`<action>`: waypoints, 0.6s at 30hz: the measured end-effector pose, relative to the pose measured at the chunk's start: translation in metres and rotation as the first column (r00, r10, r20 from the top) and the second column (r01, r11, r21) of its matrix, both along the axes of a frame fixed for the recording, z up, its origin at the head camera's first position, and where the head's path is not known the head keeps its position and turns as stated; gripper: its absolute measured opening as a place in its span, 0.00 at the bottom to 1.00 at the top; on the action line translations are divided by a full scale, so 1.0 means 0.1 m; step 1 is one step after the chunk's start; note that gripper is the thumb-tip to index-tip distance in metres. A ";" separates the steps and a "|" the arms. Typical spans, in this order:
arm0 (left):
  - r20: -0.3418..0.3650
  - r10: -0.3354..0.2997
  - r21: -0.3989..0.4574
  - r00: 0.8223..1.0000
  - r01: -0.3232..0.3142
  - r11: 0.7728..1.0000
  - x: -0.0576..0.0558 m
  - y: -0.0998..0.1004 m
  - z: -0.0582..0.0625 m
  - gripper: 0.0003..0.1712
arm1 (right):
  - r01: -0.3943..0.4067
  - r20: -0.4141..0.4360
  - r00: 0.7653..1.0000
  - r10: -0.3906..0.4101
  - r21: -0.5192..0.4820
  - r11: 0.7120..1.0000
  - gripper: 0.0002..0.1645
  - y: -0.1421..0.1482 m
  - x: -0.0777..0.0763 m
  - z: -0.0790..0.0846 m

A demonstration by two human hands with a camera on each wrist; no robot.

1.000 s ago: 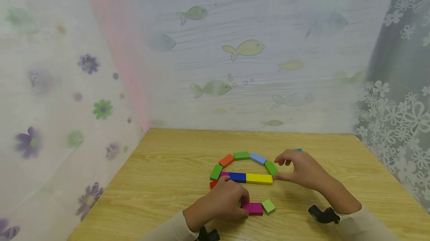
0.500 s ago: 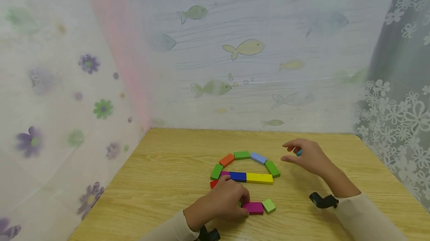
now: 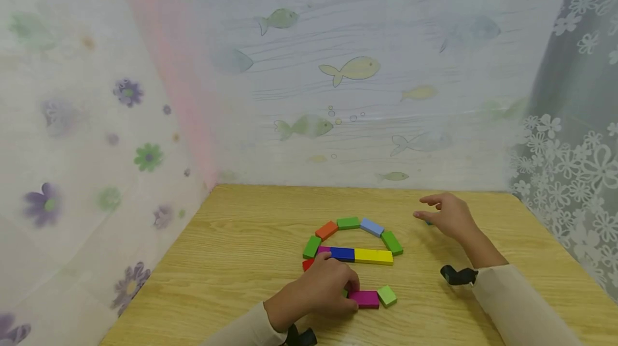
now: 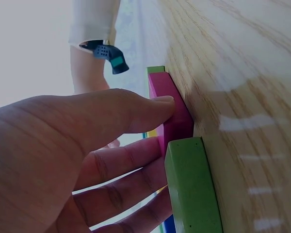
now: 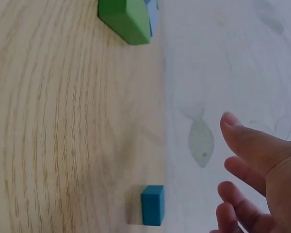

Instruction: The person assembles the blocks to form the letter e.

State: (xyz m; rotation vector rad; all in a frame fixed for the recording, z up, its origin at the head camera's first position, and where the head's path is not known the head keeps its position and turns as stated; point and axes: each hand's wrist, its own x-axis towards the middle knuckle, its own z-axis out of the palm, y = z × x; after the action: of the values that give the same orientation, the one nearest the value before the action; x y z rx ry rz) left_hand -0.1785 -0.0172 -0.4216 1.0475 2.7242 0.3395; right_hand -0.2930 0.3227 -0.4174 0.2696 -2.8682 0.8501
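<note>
My left hand (image 3: 328, 287) pinches a magenta block (image 3: 365, 299) lying on the table, thumb on the near side, fingers on the far side. A green block (image 4: 191, 184) meets its left end in the left wrist view; a lime block (image 3: 387, 296) sits at its right end. Over the table's back right, my right hand (image 3: 451, 217) holds nothing, thumb and fingers spread. Near its thumb is a small teal block (image 5: 153, 206), mostly covered by the hand in the head view. Behind the left hand, a yellow block (image 3: 373, 256) and a dark blue block (image 3: 342, 254) form a row.
An arch of blocks curves behind that row: a green one (image 3: 311, 247) at left, an orange one (image 3: 326, 230), a light blue one (image 3: 372, 227) and further green ones. A red block (image 3: 308, 264) is partly hidden by the left hand. Patterned curtains (image 3: 357, 120) rise behind the table.
My right hand has moved from beside the arch's right end back and to the right, to the teal block. My left hand has stayed on the magenta block.
</note>
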 end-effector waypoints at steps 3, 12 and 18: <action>0.002 0.002 -0.002 1.000 -0.002 1.000 0.00 0.00 0.00 0.08 | 0.019 0.029 0.999 -0.018 -0.006 1.000 0.39 0.06 -0.04 -0.02; 0.004 0.010 -0.002 1.000 -0.010 1.000 0.01 0.01 0.01 0.08 | 0.076 0.179 0.982 -0.055 -0.112 0.991 0.46 0.24 -0.15 -0.12; 0.008 0.013 -0.004 1.000 -0.013 1.000 0.01 0.01 0.00 0.08 | 0.096 0.237 0.969 -0.066 -0.118 0.988 0.47 0.27 -0.19 -0.20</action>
State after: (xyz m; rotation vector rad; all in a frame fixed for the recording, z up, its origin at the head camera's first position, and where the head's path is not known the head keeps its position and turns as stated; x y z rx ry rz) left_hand -0.1779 -0.0161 -0.4214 1.0261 2.7246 0.3391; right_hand -0.3119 0.3492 -0.4377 0.0393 -2.9931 1.1134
